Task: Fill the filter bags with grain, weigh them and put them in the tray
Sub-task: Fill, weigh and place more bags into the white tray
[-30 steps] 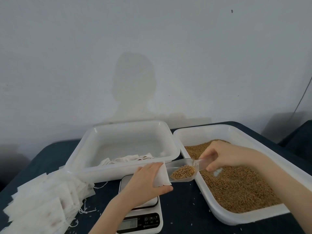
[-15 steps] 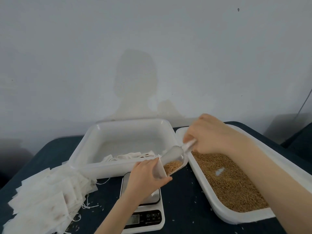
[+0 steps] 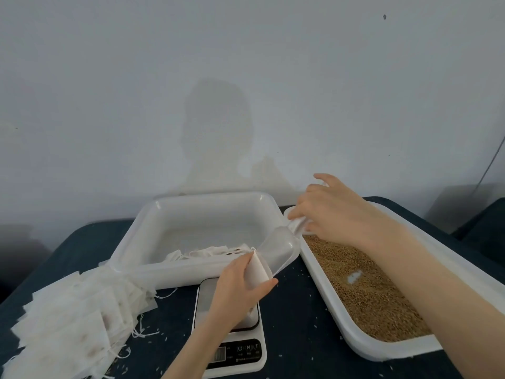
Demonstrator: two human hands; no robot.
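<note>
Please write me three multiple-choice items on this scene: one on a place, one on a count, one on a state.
1. Where is the scale? A in the grain tray; B on the table in front of the two trays; C on the empty bags.
2. How many white trays? A one; B two; C three.
3. The scoop is: A lying flat; B tipped into the filter bag; C on the scale.

B: it stands before the tray of filled bags and the grain tray.
B: those two.
B: the right hand tilts it, the left hand holds the bag.

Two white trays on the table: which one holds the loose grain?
The white tray on the right, under the right hand, holds the brown grain. The tray at centre holds only a few filter bags along its near wall.
</note>
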